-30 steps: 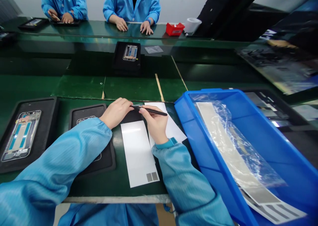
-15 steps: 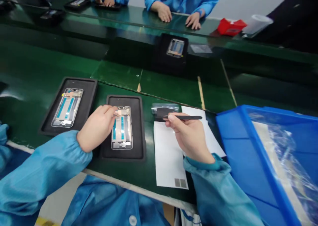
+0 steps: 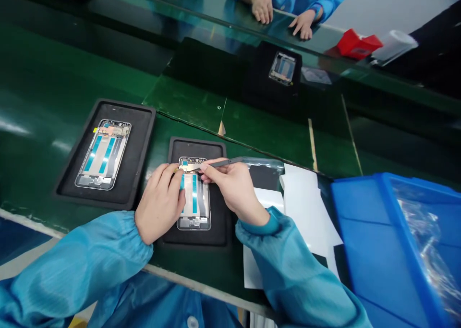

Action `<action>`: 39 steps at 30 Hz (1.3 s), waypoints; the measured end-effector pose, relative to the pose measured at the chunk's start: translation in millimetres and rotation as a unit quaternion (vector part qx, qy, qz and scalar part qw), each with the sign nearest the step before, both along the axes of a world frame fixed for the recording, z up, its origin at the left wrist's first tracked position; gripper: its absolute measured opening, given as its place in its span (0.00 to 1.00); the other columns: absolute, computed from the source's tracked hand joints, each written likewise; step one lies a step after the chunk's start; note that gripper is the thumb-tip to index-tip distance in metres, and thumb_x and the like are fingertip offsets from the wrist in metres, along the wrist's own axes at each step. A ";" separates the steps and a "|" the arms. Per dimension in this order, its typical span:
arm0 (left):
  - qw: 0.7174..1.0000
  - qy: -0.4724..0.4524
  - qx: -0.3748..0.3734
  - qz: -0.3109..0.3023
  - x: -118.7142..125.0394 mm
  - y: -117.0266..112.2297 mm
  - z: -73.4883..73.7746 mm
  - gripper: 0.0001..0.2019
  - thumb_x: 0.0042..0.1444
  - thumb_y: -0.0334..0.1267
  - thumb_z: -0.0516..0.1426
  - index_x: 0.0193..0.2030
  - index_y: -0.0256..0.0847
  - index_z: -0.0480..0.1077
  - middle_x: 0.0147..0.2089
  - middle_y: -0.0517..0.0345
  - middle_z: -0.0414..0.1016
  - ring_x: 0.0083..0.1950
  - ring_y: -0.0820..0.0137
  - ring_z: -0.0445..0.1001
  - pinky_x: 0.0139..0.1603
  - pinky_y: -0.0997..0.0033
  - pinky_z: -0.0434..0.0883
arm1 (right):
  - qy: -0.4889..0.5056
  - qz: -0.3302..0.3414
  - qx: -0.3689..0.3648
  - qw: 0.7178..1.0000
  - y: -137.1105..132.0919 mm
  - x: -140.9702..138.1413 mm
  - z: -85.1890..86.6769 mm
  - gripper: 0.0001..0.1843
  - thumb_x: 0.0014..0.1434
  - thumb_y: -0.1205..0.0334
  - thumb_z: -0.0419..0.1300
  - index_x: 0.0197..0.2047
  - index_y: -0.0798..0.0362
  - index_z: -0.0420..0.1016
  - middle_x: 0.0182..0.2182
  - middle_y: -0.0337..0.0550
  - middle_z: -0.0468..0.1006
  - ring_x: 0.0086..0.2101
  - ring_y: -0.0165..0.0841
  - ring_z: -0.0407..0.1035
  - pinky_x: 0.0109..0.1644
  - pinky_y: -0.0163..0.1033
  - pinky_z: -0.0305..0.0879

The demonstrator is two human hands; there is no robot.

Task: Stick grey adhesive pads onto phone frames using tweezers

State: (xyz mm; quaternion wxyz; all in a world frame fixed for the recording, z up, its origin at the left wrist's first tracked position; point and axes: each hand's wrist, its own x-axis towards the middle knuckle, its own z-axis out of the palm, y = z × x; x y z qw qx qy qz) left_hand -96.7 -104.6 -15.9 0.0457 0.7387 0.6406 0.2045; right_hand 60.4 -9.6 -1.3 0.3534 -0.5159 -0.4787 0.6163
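An opened phone (image 3: 202, 208), its inner boards and blue strips showing, lies in a black tray (image 3: 216, 236) in front of me. My left hand (image 3: 160, 200) is at the phone's upper left edge, fingers curled against it and thumb over its side. A bit of yellow shows by those fingertips. Pinched in my right hand (image 3: 234, 188) is a pair of dark tweezers (image 3: 226, 162), the tips down at the upper part of the phone. The fingers partly cover the spot where the tips meet it.
Another tray (image 3: 140, 174) with an opened phone (image 3: 103, 155) is on the left. White sheets (image 3: 306, 212) and a blue bin (image 3: 363, 232) with clear plastic are on the right. Across the bench, a co-worker's hands (image 3: 262, 6) rest near another phone (image 3: 283, 68).
My right hand has moved left with the tweezers, from above the white sheets to the phone. My left hand stays at the phone's upper edge. The view has shifted left.
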 end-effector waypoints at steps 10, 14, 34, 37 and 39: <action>1.000 0.008 -0.009 0.005 3.1 -0.6 1.7 0.20 0.63 0.34 0.53 0.61 0.31 0.66 0.61 0.39 0.69 0.65 0.49 0.64 0.65 0.46 0.66 | -0.023 0.015 0.025 0.999 0.0 1.9 -1.6 0.14 0.48 0.53 0.74 0.31 0.56 0.82 0.22 0.42 0.80 0.25 0.32 0.74 0.31 0.37 0.73; 1.000 0.011 -0.010 0.004 3.2 -0.6 1.9 0.20 0.64 0.34 0.52 0.61 0.30 0.66 0.61 0.39 0.69 0.65 0.49 0.64 0.65 0.46 0.66 | -0.015 0.016 0.018 1.000 0.4 1.4 -1.9 0.15 0.47 0.53 0.74 0.31 0.56 0.82 0.22 0.41 0.80 0.25 0.32 0.74 0.31 0.37 0.73; 1.000 0.004 -0.011 0.002 2.8 -0.2 2.2 0.20 0.64 0.35 0.52 0.61 0.33 0.66 0.61 0.40 0.70 0.64 0.49 0.64 0.64 0.45 0.67 | -0.032 0.026 0.035 0.999 0.7 2.8 -4.0 0.15 0.48 0.52 0.74 0.33 0.55 0.82 0.22 0.41 0.80 0.25 0.33 0.75 0.31 0.38 0.74; 1.000 0.007 -0.010 0.001 2.8 0.2 2.0 0.20 0.64 0.35 0.52 0.61 0.31 0.66 0.61 0.39 0.70 0.64 0.49 0.64 0.64 0.45 0.67 | -0.031 0.023 0.033 0.999 0.6 2.7 -3.5 0.16 0.47 0.52 0.74 0.33 0.55 0.82 0.22 0.41 0.80 0.25 0.33 0.74 0.31 0.38 0.74; 1.000 0.011 -0.009 0.000 2.9 0.2 2.0 0.20 0.64 0.35 0.52 0.61 0.30 0.66 0.61 0.38 0.70 0.64 0.49 0.63 0.65 0.45 0.66 | -0.030 0.023 0.030 0.999 0.7 2.8 -3.6 0.16 0.47 0.52 0.74 0.32 0.55 0.81 0.22 0.40 0.79 0.25 0.32 0.74 0.30 0.37 0.73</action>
